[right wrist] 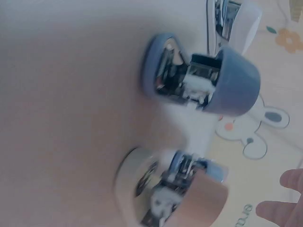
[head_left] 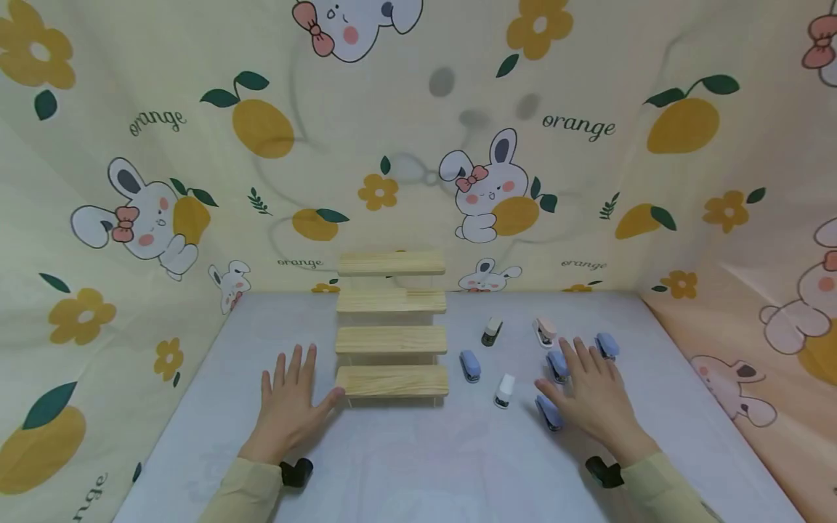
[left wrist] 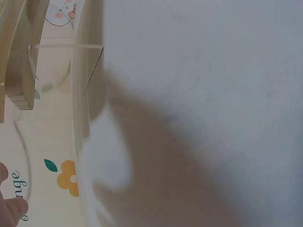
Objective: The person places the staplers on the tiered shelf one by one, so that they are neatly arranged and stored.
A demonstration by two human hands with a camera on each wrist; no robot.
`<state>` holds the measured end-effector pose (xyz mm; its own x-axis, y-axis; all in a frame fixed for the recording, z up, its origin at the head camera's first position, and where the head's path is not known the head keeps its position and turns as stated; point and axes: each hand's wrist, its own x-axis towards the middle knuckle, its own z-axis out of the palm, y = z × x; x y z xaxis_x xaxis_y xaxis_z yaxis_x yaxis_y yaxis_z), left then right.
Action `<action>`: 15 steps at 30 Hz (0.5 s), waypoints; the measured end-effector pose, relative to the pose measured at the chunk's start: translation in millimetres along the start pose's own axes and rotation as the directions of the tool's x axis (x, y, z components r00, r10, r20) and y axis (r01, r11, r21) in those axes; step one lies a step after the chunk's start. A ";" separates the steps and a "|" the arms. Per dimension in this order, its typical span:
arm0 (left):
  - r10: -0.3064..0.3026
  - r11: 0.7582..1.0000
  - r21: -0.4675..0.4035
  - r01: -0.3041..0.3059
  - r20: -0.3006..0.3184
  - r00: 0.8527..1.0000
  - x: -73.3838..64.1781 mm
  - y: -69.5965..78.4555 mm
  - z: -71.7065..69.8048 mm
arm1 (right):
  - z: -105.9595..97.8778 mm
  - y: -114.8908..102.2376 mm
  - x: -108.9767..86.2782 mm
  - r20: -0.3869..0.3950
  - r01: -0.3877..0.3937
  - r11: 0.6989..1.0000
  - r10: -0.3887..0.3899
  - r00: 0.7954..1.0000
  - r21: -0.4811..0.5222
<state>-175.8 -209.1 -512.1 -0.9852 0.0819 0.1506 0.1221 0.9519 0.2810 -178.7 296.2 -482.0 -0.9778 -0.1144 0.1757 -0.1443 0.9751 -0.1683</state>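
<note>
In the head view my left hand [head_left: 284,407] is spread over the table, holding nothing. Its thumb is at the left end of the lowest step of a wooden tiered rack [head_left: 392,381]; whether they touch I cannot tell. My right hand [head_left: 596,399], fingers also spread and holding nothing, is among mini staplers. Nearest it are a blue stapler [head_left: 549,412] by the thumb, another blue stapler [head_left: 557,365], a pink stapler [head_left: 544,332] and a blue stapler [head_left: 607,345] beyond the fingertips. The right wrist view shows a blue stapler [right wrist: 239,82] and a pink stapler [right wrist: 201,203] up close.
Between rack and right hand stand a blue stapler [head_left: 469,365], a white stapler [head_left: 504,391] and a pale-topped dark stapler [head_left: 492,331]. Clear supports [left wrist: 66,46] hold up the rack's steps. A patterned curtain [head_left: 405,131] encloses the white table [head_left: 418,465] at the back and sides.
</note>
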 end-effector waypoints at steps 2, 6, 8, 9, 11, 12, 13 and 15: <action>-0.013 1.000 0.010 0.013 0.018 1.000 -0.2 1.2 1.3 | 0.4 5.0 -3.5 0.008 -0.006 1.000 0.006 1.000 0.025; -0.019 1.000 0.016 0.019 0.030 0.999 -1.5 2.6 2.1 | 1.4 13.9 -8.9 0.008 -0.022 0.998 0.022 1.000 0.067; -0.022 1.000 0.010 0.021 0.033 0.999 -2.7 2.6 2.6 | 2.2 18.1 -11.4 0.003 -0.028 0.995 0.028 1.000 0.093; -0.024 1.000 0.008 0.024 0.033 0.999 -3.4 2.5 2.9 | 2.6 20.1 -12.8 0.002 -0.030 0.993 0.030 1.000 0.117; -0.033 0.999 0.006 0.032 0.038 0.999 -4.6 1.8 4.3 | 3.3 23.7 -15.5 0.015 -0.034 0.985 0.032 0.999 0.171; -0.035 0.999 0.005 0.035 0.038 0.999 -5.0 1.6 4.9 | 3.9 25.6 -16.8 0.025 -0.042 0.980 0.038 0.999 0.196; -0.034 0.999 0.006 0.034 0.034 0.999 -5.2 1.4 5.6 | 4.5 27.7 -17.9 0.040 -0.053 0.973 0.045 0.998 0.225; -0.027 1.000 0.003 0.027 0.022 0.999 -4.7 1.2 6.8 | 5.1 31.7 -19.0 0.082 -0.089 0.955 0.068 0.994 0.284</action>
<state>-171.9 -206.3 -518.9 -0.9906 0.0624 0.1217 0.0947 0.9547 0.2822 -165.5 328.3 -495.6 -0.9945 -0.0627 0.0842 -0.0941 0.8874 -0.4514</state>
